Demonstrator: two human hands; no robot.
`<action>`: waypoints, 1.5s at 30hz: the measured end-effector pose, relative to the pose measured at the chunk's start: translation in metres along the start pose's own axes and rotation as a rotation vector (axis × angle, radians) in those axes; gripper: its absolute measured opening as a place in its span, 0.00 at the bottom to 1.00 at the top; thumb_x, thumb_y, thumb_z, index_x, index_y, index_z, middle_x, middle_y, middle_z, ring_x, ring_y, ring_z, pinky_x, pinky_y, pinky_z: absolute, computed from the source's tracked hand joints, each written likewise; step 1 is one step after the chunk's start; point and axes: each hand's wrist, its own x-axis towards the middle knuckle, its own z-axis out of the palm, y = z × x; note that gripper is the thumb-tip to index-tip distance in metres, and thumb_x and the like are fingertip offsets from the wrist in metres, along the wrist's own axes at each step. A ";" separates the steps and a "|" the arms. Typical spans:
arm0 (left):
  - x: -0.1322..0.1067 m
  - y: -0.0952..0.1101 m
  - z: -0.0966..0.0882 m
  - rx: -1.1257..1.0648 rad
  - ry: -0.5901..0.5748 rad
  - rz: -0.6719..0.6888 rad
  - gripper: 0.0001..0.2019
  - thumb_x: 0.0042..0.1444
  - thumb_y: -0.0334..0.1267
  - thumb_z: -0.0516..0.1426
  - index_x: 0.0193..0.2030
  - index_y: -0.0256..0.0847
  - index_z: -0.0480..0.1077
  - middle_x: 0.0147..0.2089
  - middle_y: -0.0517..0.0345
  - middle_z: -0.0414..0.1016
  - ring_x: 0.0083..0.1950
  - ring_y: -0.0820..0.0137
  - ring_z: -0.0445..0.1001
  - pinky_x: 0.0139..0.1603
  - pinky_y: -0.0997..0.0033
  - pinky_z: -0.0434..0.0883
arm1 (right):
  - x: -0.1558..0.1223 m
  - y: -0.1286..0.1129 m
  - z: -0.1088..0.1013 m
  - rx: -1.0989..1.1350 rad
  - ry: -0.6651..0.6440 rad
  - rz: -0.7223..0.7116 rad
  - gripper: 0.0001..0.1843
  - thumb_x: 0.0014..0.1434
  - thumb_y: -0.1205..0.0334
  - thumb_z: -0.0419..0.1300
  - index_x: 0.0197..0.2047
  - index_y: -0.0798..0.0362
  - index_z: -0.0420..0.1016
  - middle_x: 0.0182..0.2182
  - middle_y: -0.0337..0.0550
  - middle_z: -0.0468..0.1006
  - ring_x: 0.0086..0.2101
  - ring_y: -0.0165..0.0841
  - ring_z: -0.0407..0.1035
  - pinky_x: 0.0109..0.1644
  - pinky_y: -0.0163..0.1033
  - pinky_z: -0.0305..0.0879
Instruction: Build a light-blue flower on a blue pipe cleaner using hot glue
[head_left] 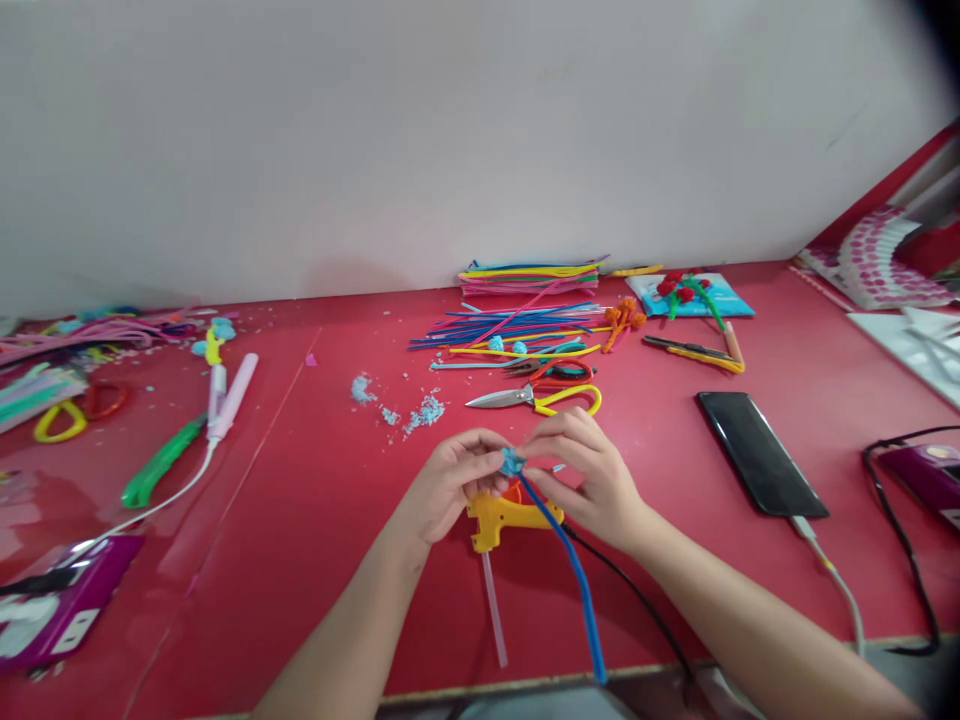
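Note:
Between my hands, over the front half of the red table, is a small light-blue fuzzy piece (511, 462) made of pipe cleaner. My left hand (466, 470) pinches it from the left with thumb and fingers. From the right, the fingertips of my right hand (583, 472) close on the same piece. A long blue pipe cleaner (574, 560) hangs from it toward the table's front edge. Below the hands lies a yellow glue gun (510, 516), partly hidden, with a clear glue stick (493, 610) sticking out. Yellow-handled scissors (532, 398) lie just beyond.
Blue fuzz clippings (425, 412) lie left of the scissors. Bundled pipe cleaners (532, 278) sit by the wall. A black phone (761, 452) charges at right, near a utility knife (694, 352). On the left are a green cutter (161, 463), a pink-and-white curling iron (232, 400) and a purple power strip (75, 600).

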 end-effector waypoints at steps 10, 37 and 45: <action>-0.013 -0.001 0.017 0.411 0.351 0.604 0.09 0.51 0.31 0.63 0.39 0.44 0.72 0.44 0.56 0.69 0.44 0.68 0.72 0.46 0.70 0.71 | 0.000 -0.005 0.002 0.071 0.091 0.250 0.02 0.59 0.64 0.60 0.36 0.48 0.75 0.35 0.43 0.75 0.38 0.37 0.69 0.43 0.44 0.67; -0.008 -0.021 0.016 0.821 0.293 0.887 0.13 0.55 0.25 0.59 0.44 0.43 0.70 0.44 0.54 0.70 0.42 0.69 0.74 0.40 0.70 0.76 | 0.004 -0.003 0.007 0.323 0.089 0.536 0.04 0.54 0.67 0.61 0.29 0.51 0.75 0.30 0.40 0.76 0.34 0.33 0.71 0.42 0.39 0.66; -0.008 -0.021 0.016 0.834 0.286 0.890 0.13 0.54 0.24 0.60 0.44 0.42 0.70 0.43 0.55 0.70 0.42 0.71 0.73 0.41 0.72 0.76 | 0.004 -0.004 0.008 0.387 0.082 0.574 0.03 0.53 0.66 0.61 0.28 0.51 0.74 0.29 0.39 0.76 0.34 0.33 0.71 0.42 0.39 0.65</action>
